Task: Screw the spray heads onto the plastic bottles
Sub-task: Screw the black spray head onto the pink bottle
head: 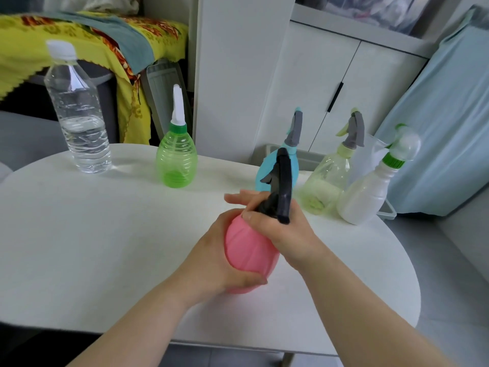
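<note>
A pink round bottle stands on the white table near the front middle. My left hand wraps around its body from the left. A black spray head sits on the bottle's neck, and my right hand grips its collar from the right. Behind them stand three bottles with spray heads on: a blue one, a pale green one and a white one with a green collar. A bright green bottle with a white nozzle cap stands at the back middle.
A clear water bottle with a white cap stands at the table's back left. A white cupboard is behind the table. A clear plastic container sits behind the right bottles, with light blue fabric at the right.
</note>
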Demonstrator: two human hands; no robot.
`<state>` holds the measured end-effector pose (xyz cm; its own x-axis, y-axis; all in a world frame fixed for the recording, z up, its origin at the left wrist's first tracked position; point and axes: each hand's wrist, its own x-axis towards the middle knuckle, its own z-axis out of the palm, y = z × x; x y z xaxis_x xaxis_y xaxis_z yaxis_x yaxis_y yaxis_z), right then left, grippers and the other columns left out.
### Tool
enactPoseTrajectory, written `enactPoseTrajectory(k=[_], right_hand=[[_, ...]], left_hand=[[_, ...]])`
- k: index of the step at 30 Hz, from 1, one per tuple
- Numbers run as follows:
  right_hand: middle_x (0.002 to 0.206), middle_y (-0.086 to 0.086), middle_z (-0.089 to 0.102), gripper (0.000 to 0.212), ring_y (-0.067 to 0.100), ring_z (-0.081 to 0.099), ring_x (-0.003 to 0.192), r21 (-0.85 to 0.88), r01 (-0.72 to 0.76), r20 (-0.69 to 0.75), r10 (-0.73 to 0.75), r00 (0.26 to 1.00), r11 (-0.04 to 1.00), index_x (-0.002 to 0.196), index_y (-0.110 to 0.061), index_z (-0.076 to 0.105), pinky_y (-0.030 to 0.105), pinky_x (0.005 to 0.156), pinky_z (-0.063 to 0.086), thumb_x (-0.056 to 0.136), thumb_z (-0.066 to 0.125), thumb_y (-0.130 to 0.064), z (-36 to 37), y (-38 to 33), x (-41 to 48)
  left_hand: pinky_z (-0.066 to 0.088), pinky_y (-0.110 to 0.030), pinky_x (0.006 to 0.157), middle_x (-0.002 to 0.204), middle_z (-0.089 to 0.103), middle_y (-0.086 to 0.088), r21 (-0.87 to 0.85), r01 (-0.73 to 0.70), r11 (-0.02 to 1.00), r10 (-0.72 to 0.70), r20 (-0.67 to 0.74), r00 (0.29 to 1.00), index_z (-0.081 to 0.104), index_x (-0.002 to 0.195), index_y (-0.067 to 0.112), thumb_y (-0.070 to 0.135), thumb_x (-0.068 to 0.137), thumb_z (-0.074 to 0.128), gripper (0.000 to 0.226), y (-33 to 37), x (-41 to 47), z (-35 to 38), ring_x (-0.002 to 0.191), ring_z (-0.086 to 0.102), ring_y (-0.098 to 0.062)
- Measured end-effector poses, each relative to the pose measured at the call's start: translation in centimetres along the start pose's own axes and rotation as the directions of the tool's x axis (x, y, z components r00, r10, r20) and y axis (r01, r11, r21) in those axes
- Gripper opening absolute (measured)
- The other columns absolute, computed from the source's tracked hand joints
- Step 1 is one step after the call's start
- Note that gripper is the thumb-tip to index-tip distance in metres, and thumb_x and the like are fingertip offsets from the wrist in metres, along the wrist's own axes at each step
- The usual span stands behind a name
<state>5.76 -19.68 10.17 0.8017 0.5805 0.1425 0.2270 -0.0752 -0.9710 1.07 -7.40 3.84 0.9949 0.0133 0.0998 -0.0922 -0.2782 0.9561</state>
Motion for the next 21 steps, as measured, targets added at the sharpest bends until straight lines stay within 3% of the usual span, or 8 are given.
enactPoseTrajectory(k=[4, 6, 8, 12, 14, 16, 18, 21], right_hand=[[0.078, -0.024, 0.069, 0.011, -0.017, 0.048, 0.104, -0.073, -0.003, -0.115, -0.005, 0.993, 0.997, 0.055, -0.024, 0.057, 0.016, 0.098, 0.034, 0.063, 0.055, -0.016, 1.8, 0.6, 0.3], [0.073, -0.025, 0.068, 0.010, -0.016, 0.048, 0.105, -0.082, -0.017, -0.183, 0.002, 0.983, 0.997, 0.056, -0.022, 0.058, 0.017, 0.099, 0.035, 0.065, 0.056, -0.016, 2.2, 0.7, 0.3], [0.076, -0.022, 0.068, 0.019, -0.017, 0.049, 0.103, -0.077, -0.023, -0.231, 0.005, 0.973, 0.997, 0.057, -0.018, 0.058, 0.013, 0.095, 0.036, 0.073, 0.059, -0.009, 2.4, 0.8, 0.4], [0.086, -0.018, 0.065, 0.009, -0.019, 0.055, 0.075, 0.004, -0.026, -0.334, 0.026, 0.942, 1.000, 0.075, -0.014, 0.063, -0.003, 0.065, 0.038, 0.076, 0.062, -0.005, 3.2, 0.7, 0.5], [0.086, -0.020, 0.062, 0.020, -0.017, 0.055, 0.073, -0.010, 0.003, -0.374, -0.007, 0.927, 1.000, 0.081, -0.026, 0.061, -0.003, 0.064, 0.037, 0.075, 0.065, -0.007, 3.5, 1.0, 0.0], [0.088, -0.022, 0.061, 0.026, -0.016, 0.055, 0.077, -0.048, 0.015, -0.358, -0.031, 0.933, 0.999, 0.084, -0.032, 0.059, -0.003, 0.066, 0.037, 0.075, 0.064, -0.008, 3.5, 1.0, -0.6], [0.086, -0.020, 0.062, 0.025, -0.014, 0.055, 0.078, -0.092, 0.006, -0.326, -0.035, 0.945, 0.996, 0.084, -0.033, 0.060, -0.002, 0.066, 0.038, 0.075, 0.064, -0.010, 3.5, 0.9, -0.8], [0.081, -0.019, 0.063, 0.021, -0.013, 0.056, 0.073, -0.131, 0.016, -0.324, -0.058, 0.944, 0.991, 0.082, -0.029, 0.060, -0.001, 0.065, 0.038, 0.075, 0.064, -0.010, 2.9, 0.3, 0.3]], left_hand=[[0.037, 0.003, 0.053, 0.088, 0.048, 0.032, 0.117, 0.025, 0.993, -0.012, -0.107, 0.994, 0.020, 0.080, 0.076, 0.048, 0.027, 0.069, 0.077, -0.3, -0.1, 0.2, 0.079, 0.042, 0.031], [0.039, -0.003, 0.052, 0.086, 0.047, 0.035, 0.146, 0.026, 0.989, -0.005, -0.138, 0.990, 0.019, 0.081, 0.074, 0.049, 0.027, 0.069, 0.077, -0.4, -0.1, 0.3, 0.078, 0.048, 0.023], [0.036, -0.005, 0.060, 0.088, 0.044, 0.036, 0.172, 0.013, 0.985, 0.016, -0.165, 0.986, 0.021, 0.084, 0.068, 0.049, 0.030, 0.071, 0.076, -0.5, -0.1, 0.5, 0.080, 0.050, 0.010], [0.039, -0.013, 0.069, 0.100, 0.049, 0.027, 0.189, -0.010, 0.982, 0.055, -0.236, 0.970, 0.031, 0.117, 0.038, 0.043, 0.040, 0.076, 0.090, -0.6, 0.0, 0.7, 0.092, 0.050, -0.004], [0.040, -0.021, 0.079, 0.115, 0.052, 0.014, 0.219, -0.026, 0.975, 0.085, -0.264, 0.961, 0.033, 0.121, 0.031, 0.043, 0.042, 0.074, 0.091, -0.5, -0.1, 0.4, 0.102, 0.051, -0.010], [0.036, -0.020, 0.088, 0.126, 0.048, 0.009, 0.254, -0.038, 0.966, 0.112, -0.286, 0.952, 0.031, 0.126, 0.028, 0.043, 0.042, 0.073, 0.095, -0.5, -0.2, 0.2, 0.112, 0.048, -0.012], [0.029, -0.017, 0.094, 0.133, 0.044, 0.006, 0.319, -0.062, 0.946, 0.157, -0.282, 0.946, 0.029, 0.131, 0.023, 0.042, 0.045, 0.076, 0.100, -0.5, -0.2, 0.1, 0.120, 0.043, -0.013], [0.017, -0.024, 0.107, 0.137, 0.036, 0.007, 0.444, -0.125, 0.887, 0.250, -0.235, 0.939, 0.026, 0.135, 0.016, 0.046, 0.045, 0.079, 0.108, -0.5, -0.3, -0.8, 0.127, 0.032, -0.007]])
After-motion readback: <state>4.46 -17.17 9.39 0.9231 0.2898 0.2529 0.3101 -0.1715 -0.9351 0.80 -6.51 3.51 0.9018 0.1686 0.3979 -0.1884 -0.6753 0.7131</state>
